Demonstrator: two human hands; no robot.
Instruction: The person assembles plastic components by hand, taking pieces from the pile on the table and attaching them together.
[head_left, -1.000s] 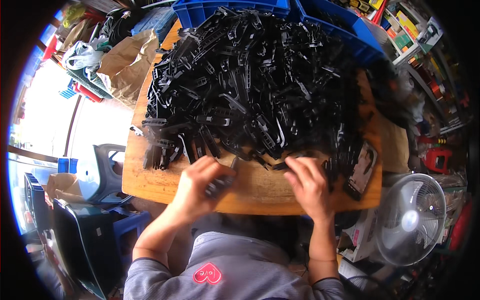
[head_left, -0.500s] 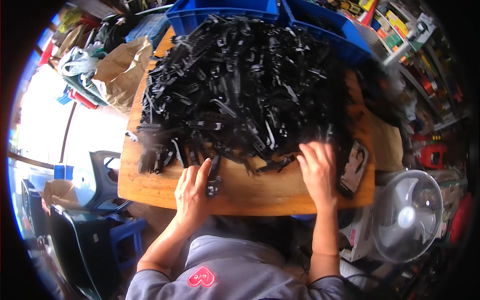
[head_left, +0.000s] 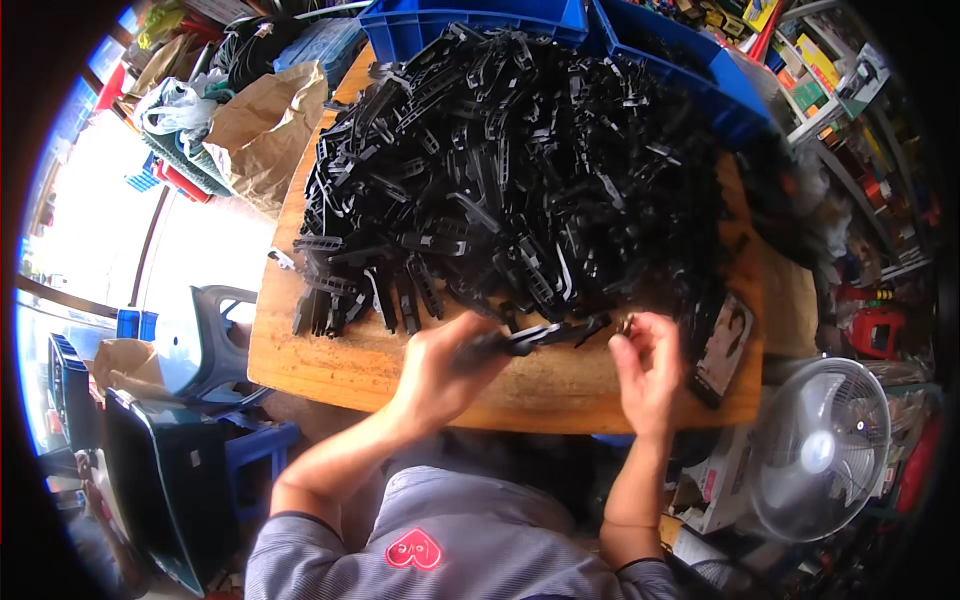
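Over the front of a wooden table (head_left: 320, 370), my left hand (head_left: 438, 368) is closed round a long black plastic part (head_left: 528, 340). One end of it sticks out to the right, with a pale streak along it. My right hand (head_left: 652, 368) is raised on the other side, thumb and fingertips pinched together on a small item (head_left: 626, 323), too small to name. A gap remains between it and the part's end. Behind both hands lies a large heap of similar black plastic parts (head_left: 480, 190), several strewn along its front edge.
Blue plastic bins (head_left: 470, 18) stand at the table's far edge. A dark flat object with a picture (head_left: 724, 345) lies at the right edge. A standing fan (head_left: 818, 450) is at the right, a brown paper bag (head_left: 265, 130) at the far left, and a chair (head_left: 215, 340) nearer left.
My left hand has taken up a black part and moved right, toward the middle. My right hand has drawn back slightly from the heap, its fingers now pinched. The view has shifted a little.
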